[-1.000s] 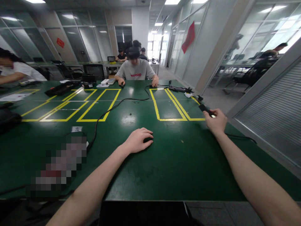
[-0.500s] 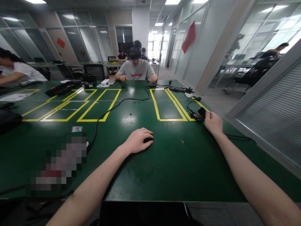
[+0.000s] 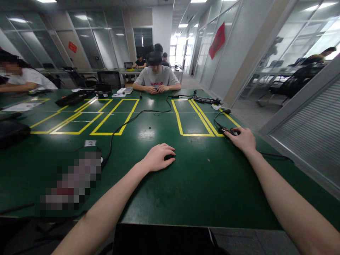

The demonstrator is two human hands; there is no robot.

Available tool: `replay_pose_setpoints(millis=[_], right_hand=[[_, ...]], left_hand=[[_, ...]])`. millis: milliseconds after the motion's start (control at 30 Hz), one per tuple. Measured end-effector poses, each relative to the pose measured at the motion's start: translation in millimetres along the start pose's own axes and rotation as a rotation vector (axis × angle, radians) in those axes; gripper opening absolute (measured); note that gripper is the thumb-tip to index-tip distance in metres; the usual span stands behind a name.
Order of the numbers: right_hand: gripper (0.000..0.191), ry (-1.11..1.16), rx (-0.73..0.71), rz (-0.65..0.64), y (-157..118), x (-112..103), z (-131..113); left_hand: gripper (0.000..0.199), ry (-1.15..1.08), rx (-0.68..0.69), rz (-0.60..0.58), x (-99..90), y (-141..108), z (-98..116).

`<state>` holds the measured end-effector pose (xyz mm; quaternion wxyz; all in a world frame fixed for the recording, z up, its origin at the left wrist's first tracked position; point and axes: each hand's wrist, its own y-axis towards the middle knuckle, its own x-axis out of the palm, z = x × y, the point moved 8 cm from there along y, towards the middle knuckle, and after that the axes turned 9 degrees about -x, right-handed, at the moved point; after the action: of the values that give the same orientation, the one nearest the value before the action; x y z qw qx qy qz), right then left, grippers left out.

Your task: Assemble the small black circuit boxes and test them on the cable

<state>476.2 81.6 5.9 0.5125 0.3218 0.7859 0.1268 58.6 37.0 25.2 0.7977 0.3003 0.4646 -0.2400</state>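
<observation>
My left hand (image 3: pixel 160 157) rests on the green table (image 3: pixel 186 191) near its middle, fingers a little curved and apart, with nothing in it. At the right, my right hand (image 3: pixel 243 139) has its fingers and thumb round a small dark object (image 3: pixel 233 132) at the table's right side. What exactly the object is cannot be made out. Beside it a dark cable (image 3: pixel 218 122) loops toward a black end piece. Yellow tape outlines (image 3: pixel 197 135) lie just left of my right hand.
A blurred-out item (image 3: pixel 77 180) lies at the left, with a black cable (image 3: pixel 110 145) running across the table. A folded black tripod (image 3: pixel 207 101) lies at the far right. Across the table sits a person in a grey shirt (image 3: pixel 156 76); another person (image 3: pixel 34 79) is at the left.
My right hand has lowered the dark object toward the table. My left hand stays put. The person opposite has brought both hands together. The view has shifted slightly.
</observation>
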Motion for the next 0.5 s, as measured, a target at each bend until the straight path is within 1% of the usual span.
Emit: replay_pose_setpoints(millis=[100,167,333,500], right_hand=[[0.035,-0.044,0.014,-0.088,-0.9,2.8,-6.4],[0.032,-0.034,-0.001,-0.108,-0.3,3.6,-8.7],[0.028,-0.027,-0.104,-0.083,0.9,4.9,-16.3],[0.029,-0.033,-0.11,-0.079,-0.9,5.3,-23.3]], left_hand=[[0.017,-0.005,0.0,-0.007,0.3,0.0,0.1],[0.017,-0.008,0.004,-0.007,0.4,-0.3,0.0],[0.017,-0.008,0.01,-0.001,0.2,-0.9,-0.7],[0.017,-0.003,0.003,-0.01,0.0,-0.7,-0.6]])
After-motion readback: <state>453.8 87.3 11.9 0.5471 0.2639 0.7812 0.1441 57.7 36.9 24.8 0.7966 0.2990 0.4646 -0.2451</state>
